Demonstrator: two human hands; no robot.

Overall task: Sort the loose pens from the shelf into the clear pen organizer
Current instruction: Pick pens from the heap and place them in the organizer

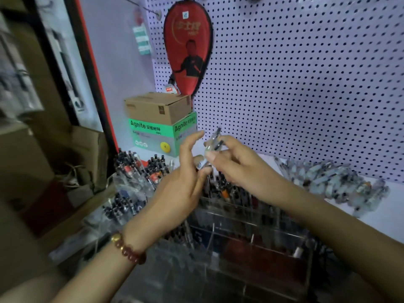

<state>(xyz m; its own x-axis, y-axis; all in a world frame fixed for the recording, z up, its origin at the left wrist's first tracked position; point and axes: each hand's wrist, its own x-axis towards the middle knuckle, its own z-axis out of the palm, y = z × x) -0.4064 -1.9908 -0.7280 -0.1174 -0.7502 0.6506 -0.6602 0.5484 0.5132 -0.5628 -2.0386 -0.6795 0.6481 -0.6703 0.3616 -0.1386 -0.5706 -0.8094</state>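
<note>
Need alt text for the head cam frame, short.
Right hand grips a few clear pens above a clear pen organizer, the left hand touching their lower end with fingers spread. A pile of loose pens lies on the white shelf to the right, pegboard behind.

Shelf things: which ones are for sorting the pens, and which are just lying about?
For the job:
right hand gripping a few pens
left hand close beside them
loose pens on the shelf
organizer

Just there:
green box
cardboard box on top of it
red paddle case hanging on the pegboard
</note>
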